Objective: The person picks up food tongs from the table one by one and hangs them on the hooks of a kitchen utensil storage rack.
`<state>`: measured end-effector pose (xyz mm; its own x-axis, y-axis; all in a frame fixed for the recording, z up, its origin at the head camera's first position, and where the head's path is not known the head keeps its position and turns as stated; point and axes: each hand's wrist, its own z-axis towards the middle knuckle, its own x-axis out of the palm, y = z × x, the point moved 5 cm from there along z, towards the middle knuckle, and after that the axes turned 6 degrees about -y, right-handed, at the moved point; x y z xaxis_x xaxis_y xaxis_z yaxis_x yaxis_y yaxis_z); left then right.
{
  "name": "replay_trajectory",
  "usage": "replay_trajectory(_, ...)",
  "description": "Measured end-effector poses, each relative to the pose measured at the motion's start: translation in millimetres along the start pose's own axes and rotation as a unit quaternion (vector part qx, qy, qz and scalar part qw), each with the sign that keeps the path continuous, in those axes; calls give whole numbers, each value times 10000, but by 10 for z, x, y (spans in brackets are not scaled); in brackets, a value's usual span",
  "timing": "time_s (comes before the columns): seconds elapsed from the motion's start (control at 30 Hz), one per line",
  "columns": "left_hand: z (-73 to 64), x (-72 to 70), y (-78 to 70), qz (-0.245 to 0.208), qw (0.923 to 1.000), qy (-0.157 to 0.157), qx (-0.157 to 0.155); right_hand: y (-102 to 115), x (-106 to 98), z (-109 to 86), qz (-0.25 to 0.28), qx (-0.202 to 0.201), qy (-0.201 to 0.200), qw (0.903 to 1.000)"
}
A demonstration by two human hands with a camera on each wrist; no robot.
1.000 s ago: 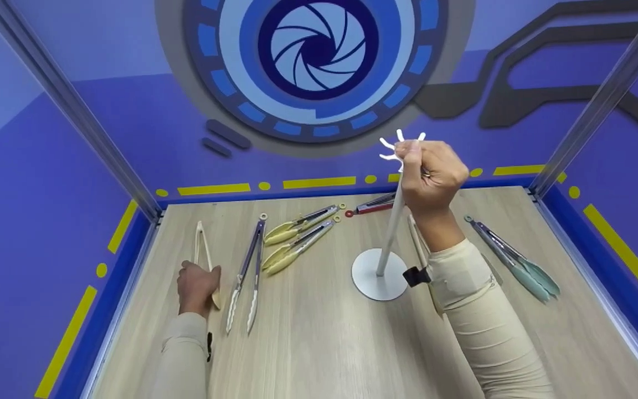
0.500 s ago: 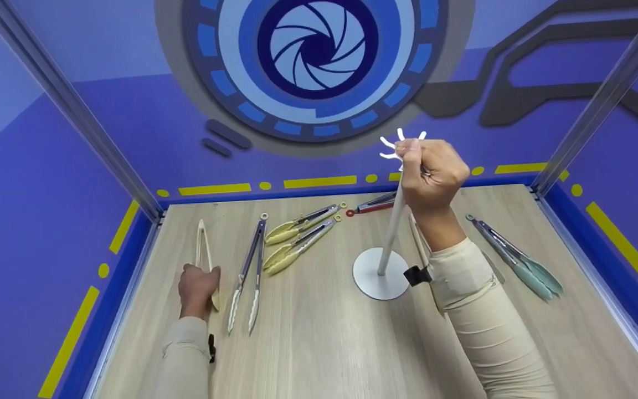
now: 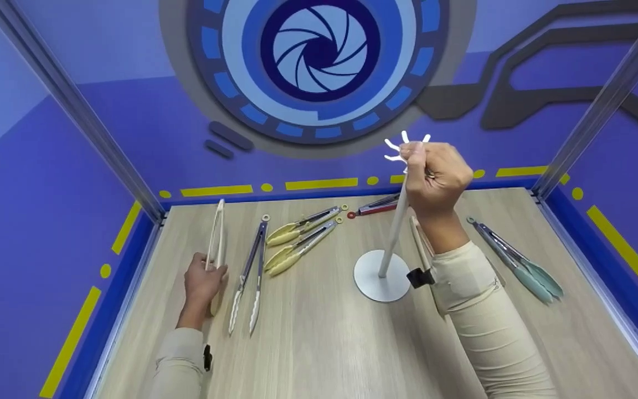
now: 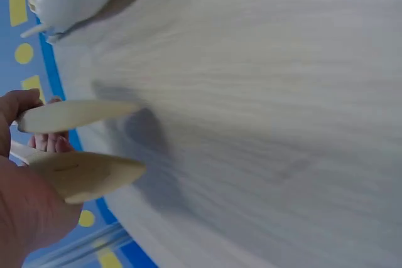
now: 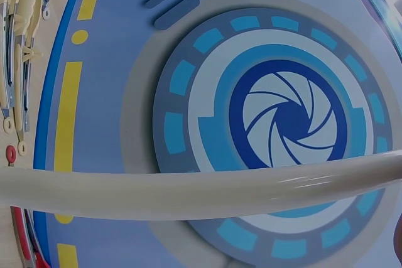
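Note:
In the head view my left hand grips a pair of beige tongs at the left of the table, hinge end pointing away. The left wrist view shows its two paddle-shaped tips apart from each other and raised over the table, casting shadows. My right hand holds the top of a white stand just below its branching hooks, some of which the hand hides. The stand's round base is on the table. Across the right wrist view runs the stand's white pole.
Beside the left hand lie metal tongs with white tips. Two yellow-tipped tongs and red-handled tongs lie farther back. Beige tongs are partly under the right forearm; teal tongs lie at right. Printed walls enclose the table.
My left hand has lifted the beige tongs off the table and turned, their hinge end shifting away and to the right. My right hand stays on the stand.

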<state>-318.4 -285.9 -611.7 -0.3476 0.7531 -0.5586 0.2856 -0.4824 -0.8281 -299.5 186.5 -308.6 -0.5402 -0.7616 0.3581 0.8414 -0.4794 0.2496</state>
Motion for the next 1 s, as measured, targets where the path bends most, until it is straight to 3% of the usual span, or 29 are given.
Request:
replay_trajectory(0.2, -35, -4, -204, 19, 9986, -208, 491, -13, -10, -8, 5, -4, -19, 10000)
replay_trajectory(0.4, -82, -7, -352, -275, 9967, -256, 716, -14, -2, -8, 44, 3, -10, 10000)
replay_trajectory(0.6, -111, 42, -401, -599, 9934, -265, 941, -17, 7, -9, 22, 8, 22, 10000)
replay_trajectory(1.0, -123, 30, -483, -629, 9885, -649, 1213, -44, 2, -22, -15, -12, 52, 10000)
